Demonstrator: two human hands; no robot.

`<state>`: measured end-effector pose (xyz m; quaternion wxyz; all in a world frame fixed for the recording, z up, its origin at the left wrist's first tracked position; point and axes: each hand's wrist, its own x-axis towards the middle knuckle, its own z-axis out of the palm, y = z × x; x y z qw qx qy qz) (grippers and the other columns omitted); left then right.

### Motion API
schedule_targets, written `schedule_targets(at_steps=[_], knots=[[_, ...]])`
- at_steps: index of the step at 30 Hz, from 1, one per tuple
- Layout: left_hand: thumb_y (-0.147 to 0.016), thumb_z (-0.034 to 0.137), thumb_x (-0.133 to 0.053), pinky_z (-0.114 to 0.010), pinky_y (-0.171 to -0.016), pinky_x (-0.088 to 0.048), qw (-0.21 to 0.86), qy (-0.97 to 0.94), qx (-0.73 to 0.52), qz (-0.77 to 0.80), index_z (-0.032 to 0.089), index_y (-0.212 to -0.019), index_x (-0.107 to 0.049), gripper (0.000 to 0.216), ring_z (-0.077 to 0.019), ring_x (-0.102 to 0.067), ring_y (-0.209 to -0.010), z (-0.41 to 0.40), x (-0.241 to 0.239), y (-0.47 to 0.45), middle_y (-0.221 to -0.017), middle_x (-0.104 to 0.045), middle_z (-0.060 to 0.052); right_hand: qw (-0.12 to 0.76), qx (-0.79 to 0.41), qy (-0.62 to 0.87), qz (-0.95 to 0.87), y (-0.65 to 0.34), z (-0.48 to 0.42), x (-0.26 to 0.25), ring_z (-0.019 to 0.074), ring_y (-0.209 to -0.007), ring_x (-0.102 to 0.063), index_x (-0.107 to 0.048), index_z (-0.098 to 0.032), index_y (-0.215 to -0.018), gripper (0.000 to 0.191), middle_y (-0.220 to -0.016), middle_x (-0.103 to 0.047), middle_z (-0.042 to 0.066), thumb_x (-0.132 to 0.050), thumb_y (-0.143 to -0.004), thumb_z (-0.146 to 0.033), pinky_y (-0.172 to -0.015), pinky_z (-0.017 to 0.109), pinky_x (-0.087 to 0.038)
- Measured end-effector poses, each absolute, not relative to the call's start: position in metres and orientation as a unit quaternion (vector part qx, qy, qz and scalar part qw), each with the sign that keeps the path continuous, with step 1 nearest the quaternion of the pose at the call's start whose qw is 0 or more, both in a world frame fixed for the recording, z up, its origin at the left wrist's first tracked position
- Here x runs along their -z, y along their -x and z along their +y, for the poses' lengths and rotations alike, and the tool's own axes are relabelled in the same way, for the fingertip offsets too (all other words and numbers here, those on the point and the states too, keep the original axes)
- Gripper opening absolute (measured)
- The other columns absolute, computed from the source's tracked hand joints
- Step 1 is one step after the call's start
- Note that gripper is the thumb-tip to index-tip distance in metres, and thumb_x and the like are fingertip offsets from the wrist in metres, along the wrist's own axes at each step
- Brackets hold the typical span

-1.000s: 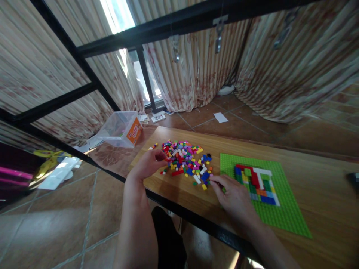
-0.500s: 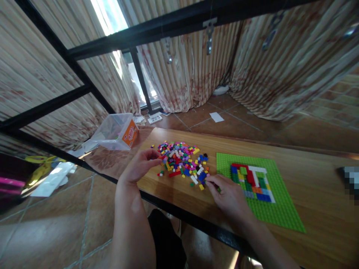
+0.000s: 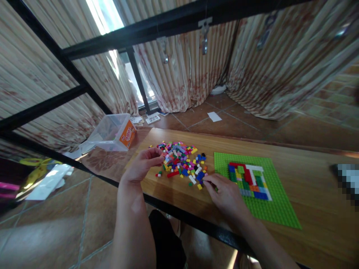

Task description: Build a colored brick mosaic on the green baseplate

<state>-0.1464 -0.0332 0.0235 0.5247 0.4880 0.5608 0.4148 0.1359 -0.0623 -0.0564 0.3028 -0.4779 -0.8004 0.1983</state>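
Observation:
A heap of small coloured bricks (image 3: 182,162) lies on the wooden table (image 3: 308,179). My left hand (image 3: 143,166) rests at the heap's left edge, fingers curled in a pinch over the bricks; what it holds is hidden. Just below the heap's right side, my right hand (image 3: 226,194) lies on the table with its fingertips pressed together among the bricks. To its right is a green baseplate (image 3: 280,209) carrying a patch of red, white, blue, green and orange bricks (image 3: 249,181).
A clear plastic box with an orange label (image 3: 116,131) stands at the table's far left end. Black metal bars (image 3: 157,30) cross overhead, curtains hang behind. Papers lie on the tiled floor (image 3: 214,116). A blurred dark object (image 3: 349,179) sits at the table's right.
The view has drifted so everything sits slightly further left. My left hand has curled closer over the heap's left edge; my right hand stays at the heap's lower right.

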Motion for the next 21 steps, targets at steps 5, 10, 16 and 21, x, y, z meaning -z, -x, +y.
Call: schedule_targets(at_steps=[5, 10, 16, 21], knots=[[-0.060, 0.031, -0.085, -0.021, -0.059, -0.046, 0.615, -0.416, -0.446, 0.500, 0.014, -0.082, -0.064, 0.035, -0.0074, -0.055, -0.063, -0.029, -0.023, 0.124, -0.075, -0.061, 0.002, 0.362, -0.246, 0.483, -0.758, -0.135, -0.064, 0.047, 0.0190, -0.086, -0.067, -0.068, -0.021, -0.101, 0.020, -0.097, -0.071, 0.007, -0.050, -0.095, -0.029, -0.076, 0.031, -0.051], [-0.062, 0.027, -0.084, -0.018, -0.051, -0.045, 0.714, -0.359, -0.427, 0.423, 0.014, -0.087, -0.064, 0.034, -0.0066, -0.055, -0.057, -0.022, -0.018, 0.085, -0.075, -0.062, 0.000, 0.455, -0.387, 0.472, -0.649, -0.136, -0.065, 0.030, 0.0158, -0.081, -0.065, -0.058, -0.023, -0.126, 0.038, -0.109, -0.067, 0.008, -0.056, -0.093, -0.040, -0.072, 0.030, -0.054], [-0.065, 0.023, -0.080, -0.022, -0.058, -0.053, 0.755, -0.340, -0.417, 0.375, 0.015, -0.092, -0.065, 0.032, -0.0097, -0.061, -0.062, -0.019, -0.010, 0.051, -0.079, -0.065, -0.002, 0.512, -0.497, 0.437, -0.547, -0.145, -0.055, 0.030, 0.0127, -0.066, -0.062, -0.060, -0.023, -0.125, 0.041, -0.075, -0.060, -0.002, -0.062, -0.088, -0.042, -0.062, 0.028, -0.054], [-0.069, 0.033, -0.080, -0.026, -0.072, -0.055, 0.733, -0.410, -0.406, 0.361, 0.017, -0.103, -0.067, 0.040, -0.0132, -0.065, -0.077, -0.019, -0.010, 0.046, -0.099, -0.068, -0.005, 0.564, -0.495, 0.441, -0.493, -0.155, -0.049, 0.028, 0.0108, -0.062, -0.059, -0.065, -0.023, -0.117, 0.039, -0.072, -0.062, -0.003, -0.070, -0.081, -0.038, -0.059, 0.026, -0.052]])
